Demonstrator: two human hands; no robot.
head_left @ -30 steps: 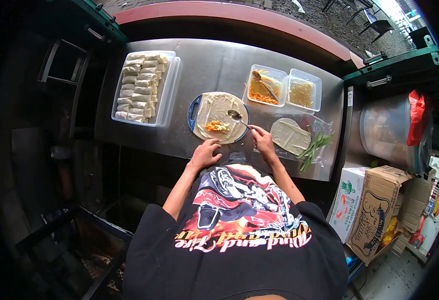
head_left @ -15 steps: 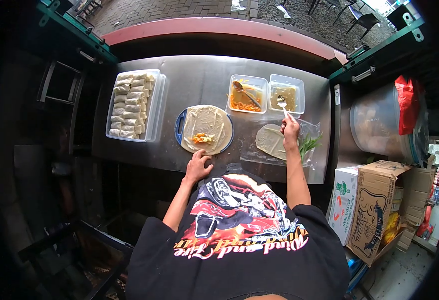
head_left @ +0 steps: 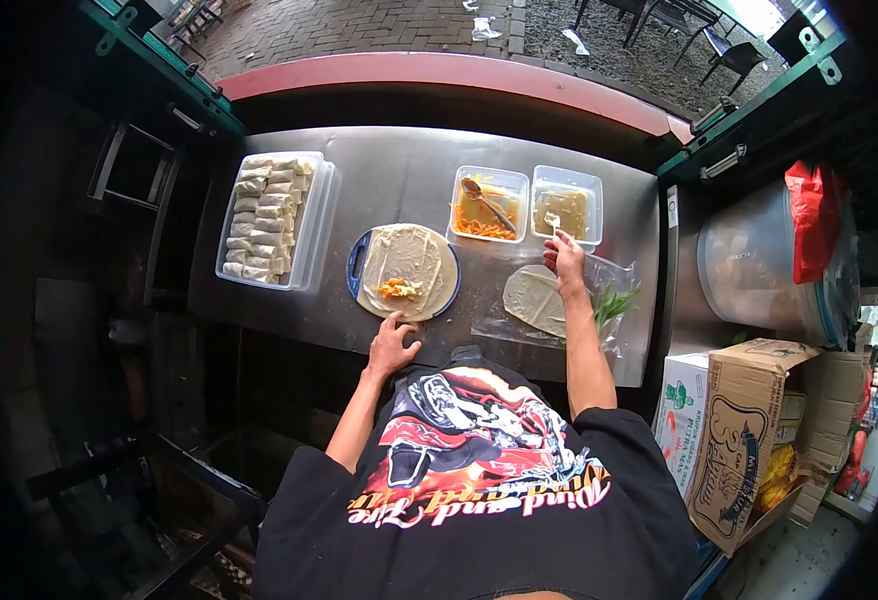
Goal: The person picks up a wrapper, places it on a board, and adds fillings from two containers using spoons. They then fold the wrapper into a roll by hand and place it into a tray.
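Note:
My right hand (head_left: pixel 566 262) grips the handle of a spoon (head_left: pixel 556 230), whose pale, food-covered head is over the clear tub (head_left: pixel 596 215) of yellowish filling. My left hand (head_left: pixel 392 345) has its fingers apart, the tips at the near edge of a thin round wrapper (head_left: pixel 404 255). The wrapper lies on a round blue-rimmed cutting board (head_left: pixel 357 258). A small heap of orange shreds and pale filling (head_left: pixel 399 289) sits on the wrapper's near part. Left of that tub, another tub (head_left: pixel 454 205) holds orange shredded vegetable and a spoon (head_left: pixel 489 203).
Rolled wraps (head_left: pixel 264 220) fill a plastic container (head_left: pixel 311 225) on the left of the steel table (head_left: pixel 399 165). Beneath my right forearm, a plastic sheet (head_left: pixel 489 315) bears more wrappers (head_left: pixel 534 298) and green leaves (head_left: pixel 614 305). Cardboard boxes (head_left: pixel 734 450) and a large lidded tub (head_left: pixel 749 260) stand right.
The spoon has shifted left in the tub with my right hand, its head now carrying a pale lump. My left hand stays by the board. The whole view has tilted slightly.

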